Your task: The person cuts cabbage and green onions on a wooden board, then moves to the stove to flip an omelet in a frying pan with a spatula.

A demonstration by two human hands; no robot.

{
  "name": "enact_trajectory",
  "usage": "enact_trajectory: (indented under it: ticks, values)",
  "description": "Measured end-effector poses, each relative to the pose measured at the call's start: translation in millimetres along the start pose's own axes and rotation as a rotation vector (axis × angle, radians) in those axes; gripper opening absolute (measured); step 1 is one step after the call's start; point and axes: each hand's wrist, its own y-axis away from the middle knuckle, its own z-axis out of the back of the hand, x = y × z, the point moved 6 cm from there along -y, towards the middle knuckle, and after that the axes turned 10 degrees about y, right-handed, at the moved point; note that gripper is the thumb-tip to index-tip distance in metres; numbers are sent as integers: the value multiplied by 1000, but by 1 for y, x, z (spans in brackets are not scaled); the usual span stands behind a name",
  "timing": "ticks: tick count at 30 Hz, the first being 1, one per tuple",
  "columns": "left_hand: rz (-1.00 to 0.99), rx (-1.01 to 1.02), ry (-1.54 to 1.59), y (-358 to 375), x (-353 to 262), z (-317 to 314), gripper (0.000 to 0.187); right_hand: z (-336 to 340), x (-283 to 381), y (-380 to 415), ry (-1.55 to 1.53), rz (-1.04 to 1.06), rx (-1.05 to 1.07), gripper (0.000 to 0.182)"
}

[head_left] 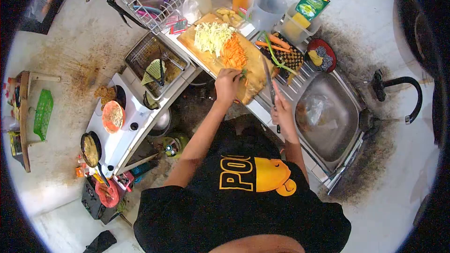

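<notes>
The knife [272,84] is right of the frame's centre, by the right end of the board [255,58]. Its blade points up the frame, tip leaning slightly left, so its long axis runs steeply from upper left to lower right. The right hand [282,110] is nearer to it: those fingers are closed round it, with the black handle end showing below. From the left hand [228,85], the blade lies to the right, a little apart. The left fingers are bent down at the board, just below the cut carrot [233,54]; I cannot tell what, if anything, they grip. The cabbage [213,37] lies beside the carrot, to its upper left. Beyond the knife, towards the upper right, are 2 whole carrots [279,42] and a green stalk [276,55]; the sink [328,138] is at right
</notes>
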Motion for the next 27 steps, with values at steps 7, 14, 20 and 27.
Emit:
enact_trajectory:
  ticks: [7, 14, 20, 27]
  values:
    - [-168, 36, -181, 23, -4, -7, 24, 18, -16, 5, 62, 32, 30, 42]
    - [152, -2, 53, 10, 26, 2, 19, -3, -32, 5, 195, 100, 98, 43]
    - [377, 41, -73, 3, 39, 12, 10, -13, -27, -10, 488, 334, 46, 41]
    - [-194, 6, -284, 11, 16, 12, 15, -31, -8, -30, 687, 472, 47, 38]
